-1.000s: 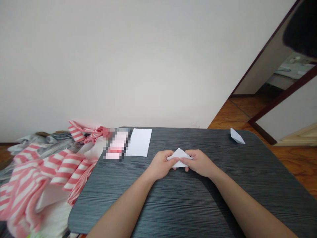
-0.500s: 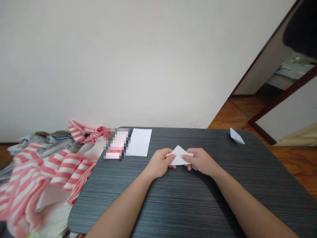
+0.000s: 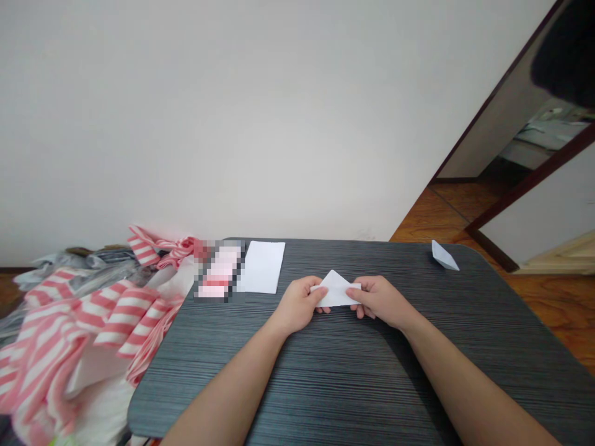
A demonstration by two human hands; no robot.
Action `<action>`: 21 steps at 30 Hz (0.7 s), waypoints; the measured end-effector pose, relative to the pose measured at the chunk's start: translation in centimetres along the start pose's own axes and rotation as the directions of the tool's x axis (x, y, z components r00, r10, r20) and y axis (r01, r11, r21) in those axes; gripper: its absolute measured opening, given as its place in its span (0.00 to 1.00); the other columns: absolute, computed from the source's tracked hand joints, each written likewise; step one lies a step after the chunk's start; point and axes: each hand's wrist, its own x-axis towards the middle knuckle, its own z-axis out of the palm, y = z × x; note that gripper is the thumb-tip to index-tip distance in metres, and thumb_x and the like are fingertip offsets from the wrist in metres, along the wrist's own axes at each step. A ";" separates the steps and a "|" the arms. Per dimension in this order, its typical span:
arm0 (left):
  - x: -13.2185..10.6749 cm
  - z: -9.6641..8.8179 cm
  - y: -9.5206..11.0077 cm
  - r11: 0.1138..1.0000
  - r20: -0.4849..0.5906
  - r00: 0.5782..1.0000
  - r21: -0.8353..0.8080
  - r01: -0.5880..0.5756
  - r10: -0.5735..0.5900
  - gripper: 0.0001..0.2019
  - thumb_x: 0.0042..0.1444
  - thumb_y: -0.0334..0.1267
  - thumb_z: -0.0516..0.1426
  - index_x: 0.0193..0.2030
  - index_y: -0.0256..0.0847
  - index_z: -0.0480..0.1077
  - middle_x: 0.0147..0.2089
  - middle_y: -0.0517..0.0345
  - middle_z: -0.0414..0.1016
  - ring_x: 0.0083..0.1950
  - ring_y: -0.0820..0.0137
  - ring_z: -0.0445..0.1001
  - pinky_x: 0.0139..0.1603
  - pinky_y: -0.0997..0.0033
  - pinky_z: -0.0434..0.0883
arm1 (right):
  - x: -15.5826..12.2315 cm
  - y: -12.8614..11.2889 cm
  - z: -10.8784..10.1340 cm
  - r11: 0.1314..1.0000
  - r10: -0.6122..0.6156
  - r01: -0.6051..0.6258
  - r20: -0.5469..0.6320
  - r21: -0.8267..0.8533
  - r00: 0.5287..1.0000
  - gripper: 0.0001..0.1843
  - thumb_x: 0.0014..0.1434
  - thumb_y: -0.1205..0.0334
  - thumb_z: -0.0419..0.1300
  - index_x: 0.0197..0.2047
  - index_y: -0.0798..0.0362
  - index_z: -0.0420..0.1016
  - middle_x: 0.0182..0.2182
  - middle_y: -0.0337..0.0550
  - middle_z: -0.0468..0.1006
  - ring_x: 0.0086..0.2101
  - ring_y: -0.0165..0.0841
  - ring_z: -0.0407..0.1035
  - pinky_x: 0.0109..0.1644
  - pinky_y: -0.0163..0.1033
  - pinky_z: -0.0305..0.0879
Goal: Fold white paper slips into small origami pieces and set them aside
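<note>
A small folded sheet of white paper (image 3: 335, 292) is between my hands over the middle of the dark table. It has a pointed peak on its far side and a straight band below. My left hand (image 3: 300, 305) pinches its left end, thumb on top and fingers underneath. At the right end, my right hand (image 3: 382, 302) grips the paper the same way, its thumb pressed on the band. The undersides of the fingers are partly hidden by the paper.
White sheets of paper (image 3: 264, 266) lie at the table's back left, beside a pixelated patch (image 3: 219, 270). A folded white paper boat (image 3: 444, 255) rests at the back right of the table (image 3: 325, 384). Striped red-and-white cloth (image 3: 106, 310) is heaped off the left edge.
My right thumb has shifted a little to the right along the paper, showing more of its band. The paper has moved slightly up and left; both hands keep hold.
</note>
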 end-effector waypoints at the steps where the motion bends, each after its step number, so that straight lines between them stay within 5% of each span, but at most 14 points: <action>1: 0.0 0.0 0.0 1.000 -0.001 1.000 -0.005 0.000 0.000 0.15 0.56 0.45 0.51 0.40 0.36 0.70 0.25 0.55 0.74 0.26 0.71 0.70 0.28 0.73 0.66 | 0.0 0.0 -0.1 1.000 -0.002 0.002 0.000 -0.001 1.000 0.18 0.56 0.51 0.55 0.24 0.56 0.68 0.13 0.37 0.71 0.11 0.22 0.55 0.15 0.29 0.47; 21: 0.6 0.1 -0.6 0.983 -0.101 0.995 -0.179 -0.026 0.007 0.14 0.57 0.44 0.51 0.40 0.33 0.66 0.24 0.55 0.74 0.25 0.73 0.70 0.27 0.75 0.67 | 0.2 0.3 -0.4 0.994 -0.082 0.087 -0.086 0.060 0.993 0.19 0.58 0.51 0.53 0.24 0.56 0.69 0.13 0.36 0.69 0.14 0.23 0.58 0.19 0.29 0.48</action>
